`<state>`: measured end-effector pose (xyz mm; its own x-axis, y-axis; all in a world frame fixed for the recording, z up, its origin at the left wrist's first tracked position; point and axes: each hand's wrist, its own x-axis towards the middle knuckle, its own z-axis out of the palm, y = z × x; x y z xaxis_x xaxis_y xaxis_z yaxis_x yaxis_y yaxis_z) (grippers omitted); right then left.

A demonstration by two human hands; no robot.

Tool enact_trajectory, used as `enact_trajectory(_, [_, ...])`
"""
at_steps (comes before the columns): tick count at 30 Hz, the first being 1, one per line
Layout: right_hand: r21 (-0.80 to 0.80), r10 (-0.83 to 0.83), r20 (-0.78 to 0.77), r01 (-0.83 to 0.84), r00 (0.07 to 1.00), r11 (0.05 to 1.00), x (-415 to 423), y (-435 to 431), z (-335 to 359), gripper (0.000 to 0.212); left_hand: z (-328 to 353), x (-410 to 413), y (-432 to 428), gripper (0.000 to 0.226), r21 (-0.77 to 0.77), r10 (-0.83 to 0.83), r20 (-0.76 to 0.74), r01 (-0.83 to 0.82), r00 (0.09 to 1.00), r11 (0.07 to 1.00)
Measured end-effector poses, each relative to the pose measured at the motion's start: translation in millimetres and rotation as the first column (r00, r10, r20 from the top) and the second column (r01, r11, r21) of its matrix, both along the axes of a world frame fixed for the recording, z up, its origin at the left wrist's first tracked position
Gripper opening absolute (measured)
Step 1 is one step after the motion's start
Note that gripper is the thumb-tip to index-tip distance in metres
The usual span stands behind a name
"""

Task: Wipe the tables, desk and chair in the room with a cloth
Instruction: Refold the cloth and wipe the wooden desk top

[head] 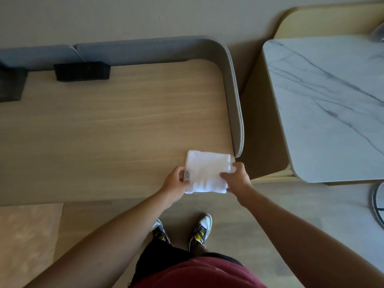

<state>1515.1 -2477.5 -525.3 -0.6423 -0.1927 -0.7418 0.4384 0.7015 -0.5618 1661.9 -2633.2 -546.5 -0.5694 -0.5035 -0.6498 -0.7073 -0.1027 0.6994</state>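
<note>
Left hand (174, 181) fingers (181, 177) curl onto the left edge of the folded white cloth (206, 171), thumb by its small label (187, 175), pinching that edge. Right hand (236, 177) fingers (225, 175) lie on the cloth's right side, pressed together and bent; cannot tell if they pinch it or only press down. The cloth lies flat on the wooden desk (116, 121), at the desk's near right corner, overhanging the front edge a little. The grey padded surround (234, 96) wraps the desk's back and right side and ends just beside the cloth. Black box (82, 71) sits at the desk's back, well apart from the cloth. Marble table (328, 104) stands right of the desk, untouched.

Judgement: cloth is being squared up before a wipe; most of the task is left. Risks: cloth slips off the front edge if grip loosens; fold opens under a one-sided pull; a long sweep left may knock the black box; the strip against the surround may get missed.
</note>
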Motion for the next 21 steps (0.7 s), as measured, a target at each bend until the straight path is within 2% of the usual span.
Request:
enact_trajectory(2, [-0.011,-0.053,0.028,0.053,0.998,0.999,4,3,-3,0.054,-1,0,10,0.047,0.054,0.007,0.011,-0.008,1.0,0.999])
enact_trajectory(3, [-0.027,-0.09,0.038,0.091,0.995,0.996,6,3,-2,0.049,0,0,12,0.055,0.027,-0.02,0.042,0.019,0.999,0.999])
enact_trajectory(5, [-0.084,-0.189,0.071,0.195,0.979,0.977,6,3,2,0.037,1,2,13,0.074,-0.173,-0.189,0.138,0.212,0.972,0.962])
enact_trajectory(8, [-0.199,-0.29,0.193,0.327,0.937,0.924,2,-6,19,0.028,17,3,22,0.098,-0.394,-0.555,0.171,0.572,0.814,0.719])
enact_trajectory(9, [-0.241,-0.288,0.251,0.347,0.924,0.906,2,-10,25,0.026,25,0,28,0.101,-0.439,-0.623,0.157,0.62,0.766,0.65])
enact_trajectory(10, [-0.281,-0.264,0.3,0.349,0.917,0.894,3,-13,30,0.025,31,-4,33,0.097,-0.487,-0.647,0.119,0.613,0.753,0.623])
enact_trajectory(14, [-0.399,-0.184,0.36,0.329,0.915,0.856,6,-23,41,0.021,43,-24,38,0.047,-0.489,-0.422,-0.129,0.312,0.898,0.815])
enact_trajectory(17, [-0.453,-0.147,0.364,0.313,0.92,0.835,1,-22,43,0.033,53,-22,32,0.024,-0.483,-0.373,-0.186,0.246,0.909,0.84])
enact_trajectory(19, [-0.411,-0.111,0.216,0.194,0.97,0.891,2,-18,37,0.03,62,-19,25,0.019,-0.422,-0.248,-0.249,0.126,0.936,0.898])
enact_trajectory(21, [-0.241,-0.02,-0.118,-0.009,0.993,0.97,3,-13,22,0.017,71,-18,17,0.021,-0.288,-0.097,-0.325,-0.001,0.941,0.958])
